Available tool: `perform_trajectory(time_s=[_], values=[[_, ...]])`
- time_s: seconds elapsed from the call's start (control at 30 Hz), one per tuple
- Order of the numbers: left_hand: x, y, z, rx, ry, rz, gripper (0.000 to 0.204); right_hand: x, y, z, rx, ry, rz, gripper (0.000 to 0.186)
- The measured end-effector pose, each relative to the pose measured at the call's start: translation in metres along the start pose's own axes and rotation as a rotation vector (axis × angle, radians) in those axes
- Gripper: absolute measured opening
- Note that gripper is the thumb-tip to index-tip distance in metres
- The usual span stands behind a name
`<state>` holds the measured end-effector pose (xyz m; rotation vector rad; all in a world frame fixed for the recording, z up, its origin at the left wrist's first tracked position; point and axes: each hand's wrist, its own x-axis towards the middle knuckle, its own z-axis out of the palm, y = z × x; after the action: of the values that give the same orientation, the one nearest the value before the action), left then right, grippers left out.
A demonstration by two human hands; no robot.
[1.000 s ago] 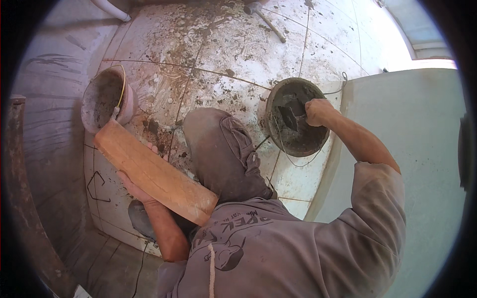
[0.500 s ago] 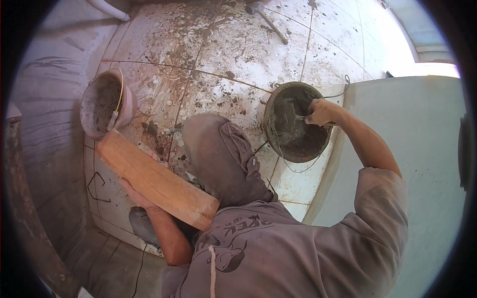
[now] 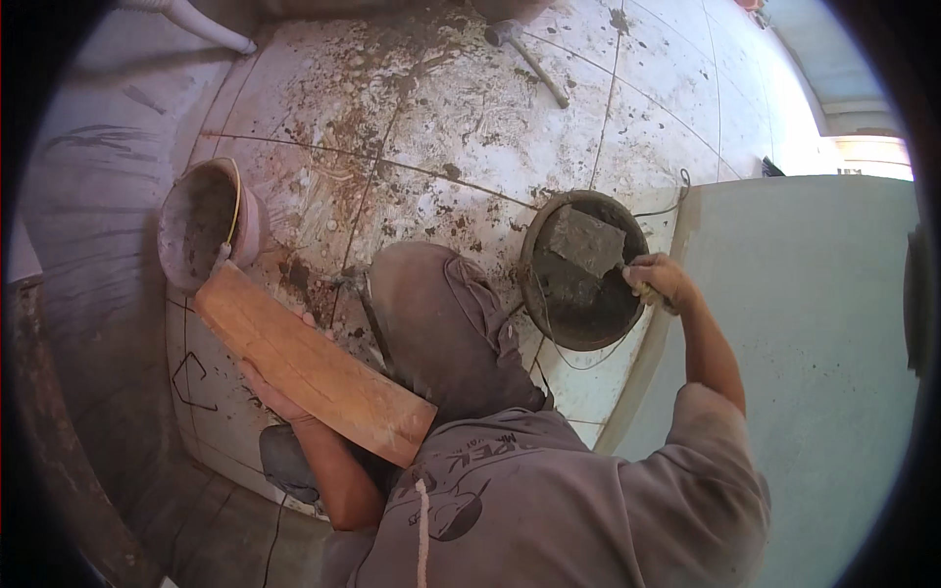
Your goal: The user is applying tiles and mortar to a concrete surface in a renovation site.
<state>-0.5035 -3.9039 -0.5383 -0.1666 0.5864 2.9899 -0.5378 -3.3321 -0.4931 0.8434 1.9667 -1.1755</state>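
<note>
My left hand [image 3: 276, 394] is closed round a long, flat orange brick [image 3: 314, 363], which lies slanted across my left side. The palm supports it from below, and fingertips show at its far edge. In my right hand [image 3: 662, 279] is the handle of a trowel [image 3: 586, 242], its blade covered with grey mortar. The blade is over the mouth of a dark round bucket [image 3: 529, 284] that holds wet mortar [image 3: 573, 289]. Most of the handle is hidden by my fingers.
A pink-white bucket [image 3: 257, 220] with a yellow-sleeved handle stands by the left wall, near the brick's far end. A hammer [image 3: 534, 69] lies on the splattered tile floor [image 3: 470, 211]. A pale low wall [image 3: 784, 323] rises on my right. A bent wire [image 3: 186, 382] lies at left.
My right hand has drawn the trowel up from the mortar, and its broad blade now shows at the bucket's mouth. The left hand keeps its hold on the brick.
</note>
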Motion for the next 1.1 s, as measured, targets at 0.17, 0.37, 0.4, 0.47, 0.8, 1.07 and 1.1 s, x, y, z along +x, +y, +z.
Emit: perform_trajectory(time_s=[0.17,0.37,0.4,0.47,0.8,1.07,1.1], values=[[-0.005,0.017,-0.001,-0.070,0.111,-0.062,0.081,-0.010,0.024,0.029,-0.156,0.234,-0.048,0.023],[-0.028,0.028,-0.002,-0.056,0.235,0.018,0.082,-0.048,0.039,0.110,-1.080,0.624,-0.718,0.045],[-0.036,0.036,-0.001,-0.047,0.239,0.045,0.081,-0.057,0.047,0.128,-0.968,0.512,-0.717,0.047],[-0.067,0.061,-0.010,-0.030,0.273,0.092,0.081,-0.075,0.073,0.159,-0.864,0.361,-0.723,0.049],[-0.217,0.140,-0.073,-0.006,0.415,0.210,0.077,-0.081,0.116,0.148,-0.822,0.176,-0.461,0.050],[-0.236,0.136,-0.104,-0.027,0.346,0.138,0.078,0.005,0.158,0.136,-0.260,0.286,-0.484,0.033],[-0.232,0.134,-0.096,-0.068,0.424,0.133,0.077,0.008,0.170,0.125,-0.128,0.288,-0.417,0.031]])
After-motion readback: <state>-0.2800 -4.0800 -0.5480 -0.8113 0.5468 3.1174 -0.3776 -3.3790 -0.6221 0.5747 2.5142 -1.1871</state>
